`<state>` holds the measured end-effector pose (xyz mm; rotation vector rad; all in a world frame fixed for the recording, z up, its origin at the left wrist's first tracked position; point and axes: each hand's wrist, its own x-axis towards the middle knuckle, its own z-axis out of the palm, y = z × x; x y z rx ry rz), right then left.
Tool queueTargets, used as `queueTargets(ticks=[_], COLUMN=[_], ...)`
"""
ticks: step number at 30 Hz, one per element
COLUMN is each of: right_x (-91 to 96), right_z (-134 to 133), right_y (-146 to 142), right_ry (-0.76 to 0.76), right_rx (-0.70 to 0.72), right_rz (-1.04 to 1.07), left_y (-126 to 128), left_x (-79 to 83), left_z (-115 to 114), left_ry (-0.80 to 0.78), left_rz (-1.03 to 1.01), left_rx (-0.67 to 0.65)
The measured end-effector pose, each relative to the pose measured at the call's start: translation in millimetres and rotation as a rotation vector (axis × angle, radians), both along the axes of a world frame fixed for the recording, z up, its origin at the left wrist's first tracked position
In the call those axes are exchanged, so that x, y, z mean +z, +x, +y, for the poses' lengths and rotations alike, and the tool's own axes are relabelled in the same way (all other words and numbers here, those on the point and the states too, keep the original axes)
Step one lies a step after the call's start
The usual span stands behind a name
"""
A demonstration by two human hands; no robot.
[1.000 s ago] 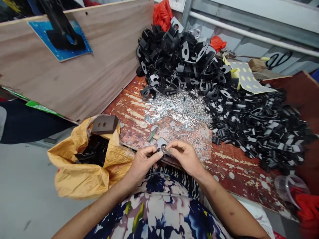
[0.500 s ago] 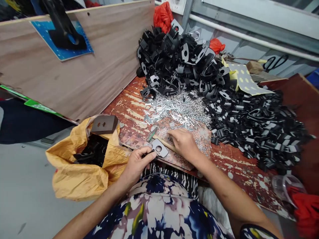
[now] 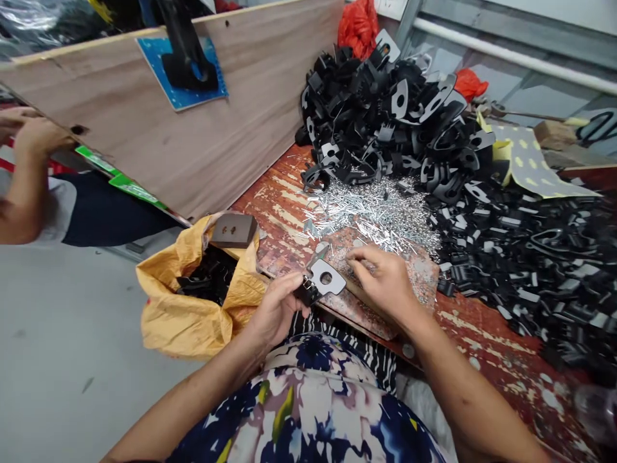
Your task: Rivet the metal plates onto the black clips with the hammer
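While the left hand (image 3: 277, 310) is gripping a black-and-grey clip (image 3: 333, 288), the right hand (image 3: 389, 278) is hovering beside it

The clip is sitting near the front of the worn board (image 3: 425, 273), its black end between the left thumb and fingers and its holed grey plate pointing towards the right hand. The right thumb and forefinger are forming a narrow pinch; whether they are holding anything, I cannot tell. Because only one end is being supported, a sideways push could tip the clip, and uneven pressure could spring its small metal piece (image 3: 307, 281) loose. A stray sweep could scatter the loose pins (image 3: 357, 209).

The yellow sack (image 3: 187, 328) is holding black parts (image 3: 207, 281), with a brown block (image 3: 236, 230) resting on its rim. A clear tub (image 3: 595, 408) is sitting at the right edge, too blurred for its contents to be read.
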<state>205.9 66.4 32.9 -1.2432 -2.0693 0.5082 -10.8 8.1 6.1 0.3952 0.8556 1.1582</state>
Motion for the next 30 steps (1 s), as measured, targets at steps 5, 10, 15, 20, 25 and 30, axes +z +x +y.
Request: queueTargets(ticks=[5, 10, 15, 20, 25, 30], right_x=[19.6, 11.8, 10.7, 12.4, 7.1, 1.4], right_z=[-39.2, -44.3, -48.7, -59.0, -63.1, -64.1], right_y=[-17.6, -33.7, -38.3, -41.0, -46.1, -53.6], right_ry=[-0.035, 0.033, 0.204, 0.404, 0.439, 0.478], right_rx=[0.089, 0.049, 0.01, -0.042, 0.021, 0.06], right_rz=[0.343, 0.376, 0.209, -0.056, -0.182, -0.251], left_y=[10.6, 20.2, 22.0, 23.9, 25.5, 20.9], left_x=[4.7, 5.0, 3.8, 1.4, -0.9, -1.4], left_z=[5.4, 6.0, 1.5, -1.7, -1.9, -0.7], left_ry=[-0.012, 0.021, 0.026, 0.027, 0.039, 0.024], left_rz=[-0.061, -0.094, -0.135, -0.138, -0.091, -0.015], left_rx=[-0.015, -0.037, -0.025, -0.012, 0.086, 0.112])
